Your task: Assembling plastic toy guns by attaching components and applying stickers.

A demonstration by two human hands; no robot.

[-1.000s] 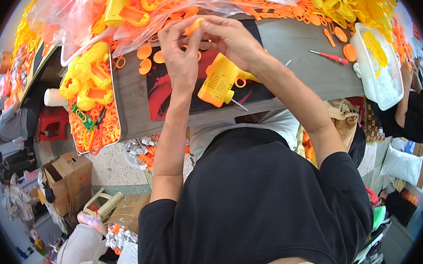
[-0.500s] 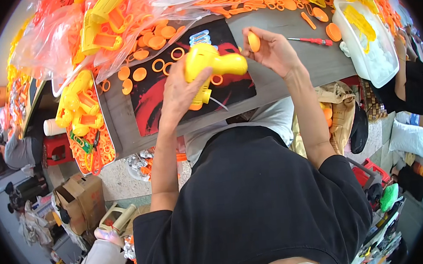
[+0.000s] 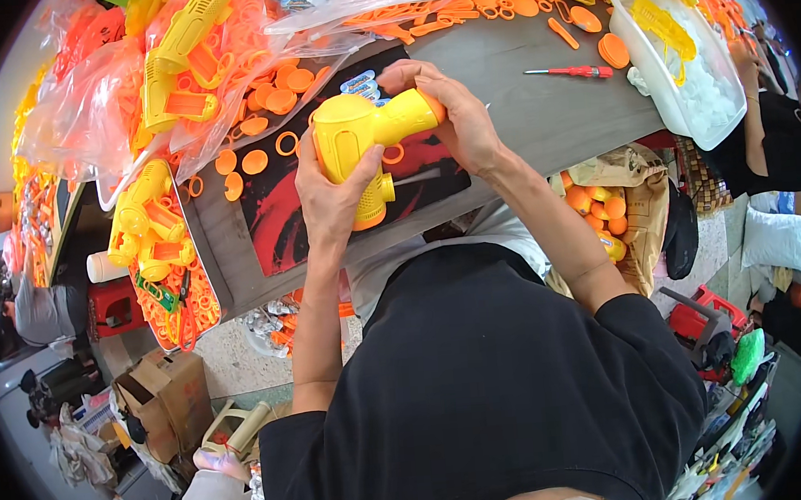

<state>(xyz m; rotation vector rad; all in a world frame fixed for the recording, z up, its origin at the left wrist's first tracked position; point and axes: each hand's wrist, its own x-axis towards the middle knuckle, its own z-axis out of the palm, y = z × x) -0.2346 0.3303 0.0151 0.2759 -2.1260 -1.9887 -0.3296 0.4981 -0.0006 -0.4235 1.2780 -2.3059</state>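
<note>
My left hand (image 3: 324, 195) is wrapped round a yellow plastic toy (image 3: 346, 133) shaped like a hair dryer, its barrel pointing right. My right hand (image 3: 466, 125) closes about the barrel's end, where an orange round cap (image 3: 431, 106) shows in part between the fingers and the rim. Whether the cap is seated there I cannot tell. Under the toy lies a black and red mat (image 3: 277, 217). Blue-and-white cylinders like batteries (image 3: 359, 86) rest on it beyond the toy, beside orange rings (image 3: 287, 144) and orange discs (image 3: 255, 162).
A red screwdriver (image 3: 583, 72) lies to the right, near a white tub (image 3: 734, 101) holding pale bags and a yellow part. Bags of orange and yellow parts heap along the back. A tray (image 3: 206, 291) of parts stands left. Orange-capped toys fill a brown sack (image 3: 645, 224) below.
My right hand has moved left, bringing the orange cap from apart to the barrel's end. My left hand and the toy have shifted slightly left, and the view has shifted a little.
</note>
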